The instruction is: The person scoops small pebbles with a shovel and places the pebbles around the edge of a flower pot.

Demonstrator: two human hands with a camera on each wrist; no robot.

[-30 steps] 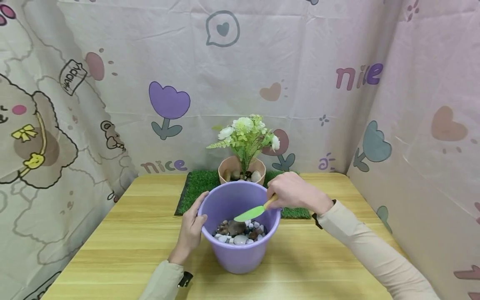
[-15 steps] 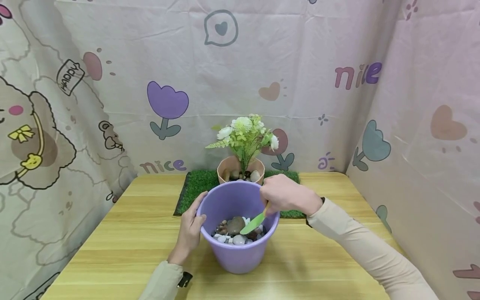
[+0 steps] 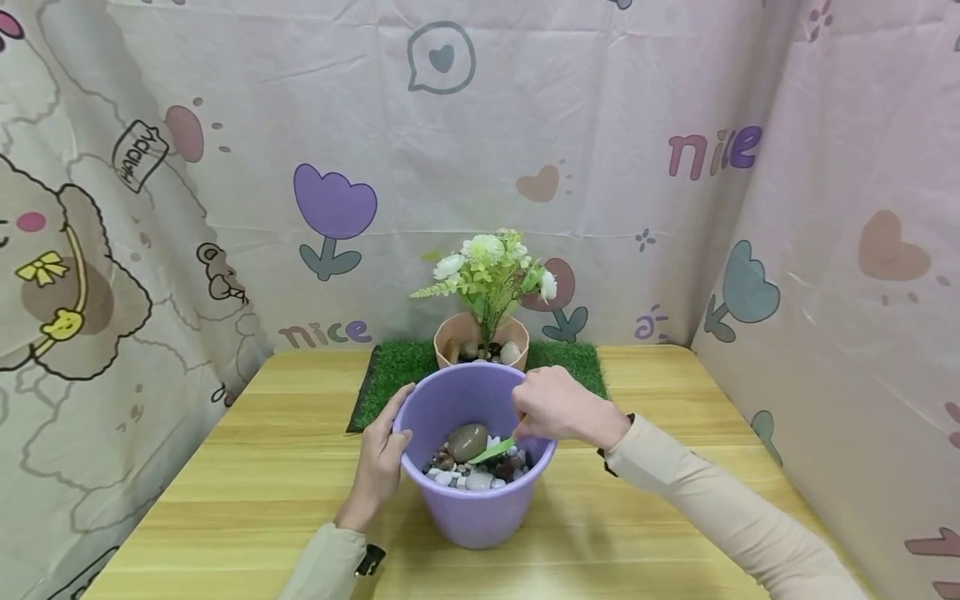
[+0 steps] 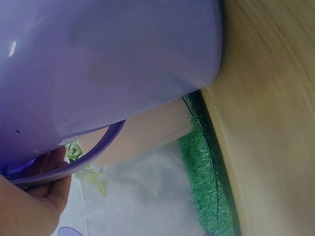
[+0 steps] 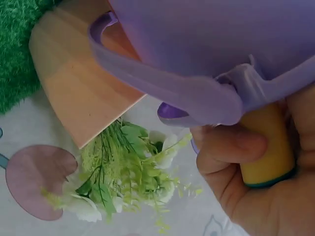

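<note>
A purple bucket (image 3: 480,500) stands upright on the table, with its rim facing me. My left hand (image 3: 381,458) grips the left rim, and in the left wrist view its fingers (image 4: 54,189) curl round the rim and the handle (image 4: 93,153). My right hand (image 3: 558,406) holds a small trowel with a green blade (image 3: 493,451) over the right rim. Its yellow grip (image 5: 266,147) shows under my thumb in the right wrist view. The blade lies among pebbles (image 3: 478,481), its tip against a large brown stone (image 3: 468,442); whether it touches the stone is unclear.
Behind the bucket, a peach pot (image 3: 444,337) holds stones and white flowers (image 3: 483,250) with green leaves. It stands on an artificial grass mat (image 3: 397,367). The wooden table (image 3: 247,475) meets printed cloth (image 3: 420,167) at the back and sides.
My right hand has moved left with the trowel, whose blade has come down from above the pebbles to beside the brown stone. That stone has shifted slightly toward the bucket's far side.
</note>
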